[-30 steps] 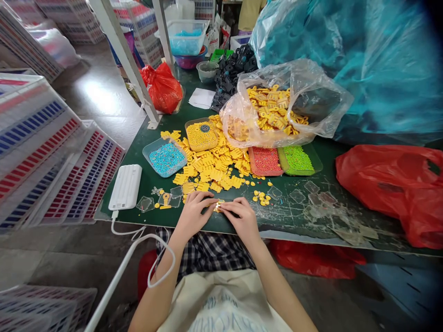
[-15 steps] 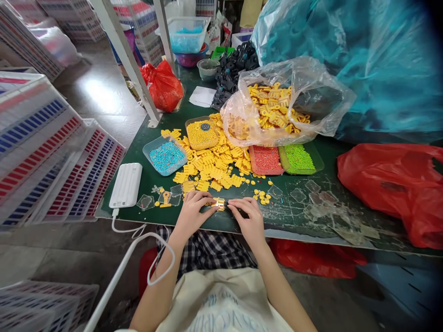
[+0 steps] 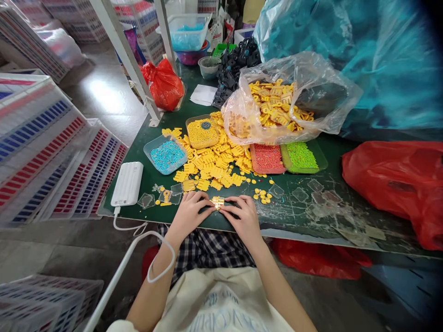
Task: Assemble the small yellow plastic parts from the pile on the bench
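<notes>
Nearest, the left hand [image 3: 189, 213] and the right hand [image 3: 242, 216] met fingertip to fingertip, both pinching a small yellow ribbed piece [image 3: 218, 202] at the near edge of the green table [image 3: 304, 210]. Just left lay clear plastic covers [image 3: 147, 201] and a white power bank [image 3: 127, 183]; loose yellow discs [image 3: 262, 197] sat to the right. Beyond spread a heap of yellow pieces [image 3: 211, 167], ringed by trays of blue beads [image 3: 167, 156], yellow beads [image 3: 201, 132], red beads [image 3: 266, 158] and green beads [image 3: 300, 156]. Farther back, a clear bag [image 3: 287, 99] held more yellow parts.
</notes>
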`<state>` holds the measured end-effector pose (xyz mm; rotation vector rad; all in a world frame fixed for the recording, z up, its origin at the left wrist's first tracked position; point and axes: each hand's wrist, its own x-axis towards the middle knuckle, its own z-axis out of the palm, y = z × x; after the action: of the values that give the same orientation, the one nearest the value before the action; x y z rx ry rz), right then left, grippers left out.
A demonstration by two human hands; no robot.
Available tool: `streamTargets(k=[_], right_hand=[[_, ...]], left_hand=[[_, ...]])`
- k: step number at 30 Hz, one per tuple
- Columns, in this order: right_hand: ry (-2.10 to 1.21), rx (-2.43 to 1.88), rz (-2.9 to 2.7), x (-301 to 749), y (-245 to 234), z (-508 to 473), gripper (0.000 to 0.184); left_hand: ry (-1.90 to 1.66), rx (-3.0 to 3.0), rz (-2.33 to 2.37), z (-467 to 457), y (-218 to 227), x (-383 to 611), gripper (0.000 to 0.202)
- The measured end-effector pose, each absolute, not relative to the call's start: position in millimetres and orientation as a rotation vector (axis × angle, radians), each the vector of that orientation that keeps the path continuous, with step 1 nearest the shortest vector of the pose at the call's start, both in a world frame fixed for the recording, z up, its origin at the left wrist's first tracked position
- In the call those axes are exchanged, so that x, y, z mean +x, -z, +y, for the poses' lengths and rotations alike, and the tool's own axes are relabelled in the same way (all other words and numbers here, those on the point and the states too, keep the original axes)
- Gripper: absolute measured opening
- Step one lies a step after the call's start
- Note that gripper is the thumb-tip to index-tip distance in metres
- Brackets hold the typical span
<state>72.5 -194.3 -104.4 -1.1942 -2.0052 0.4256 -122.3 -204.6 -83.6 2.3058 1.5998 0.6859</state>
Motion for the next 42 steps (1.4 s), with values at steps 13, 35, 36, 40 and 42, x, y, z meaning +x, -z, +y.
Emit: streamTargets(k=[13,35,36,40,42], right_hand=[[-0.433,-1.264,-1.967,73.8,112.2,-193.0,0.016],[0.016,-1.534,-1.605,220.4,82.2,-138.6,0.024],[0.031,-1.562,-1.595,234.9,76.9,-124.8,0.025],[0.036,-1.87,-1.844,271.8,49.5,-65.5,0.028],[-0.092,-2.032,-2.077,274.9,38.6,-39.7,0.025]], left_hand=[[-0.437,2.249,1.4,-183.6,68.4,-128.7,0.021],[-0.943,2.142,1.538,-186.1,72.9,-119.4,0.018],[-0.949,2.161,1.512,-182.6,69.9,-115.0,0.018],[-0.923,2.257,1.367,-161.7,56.4,-89.0,0.019],[-0.901,2.307,1.289,-148.1,50.4,-73.0,0.019]])
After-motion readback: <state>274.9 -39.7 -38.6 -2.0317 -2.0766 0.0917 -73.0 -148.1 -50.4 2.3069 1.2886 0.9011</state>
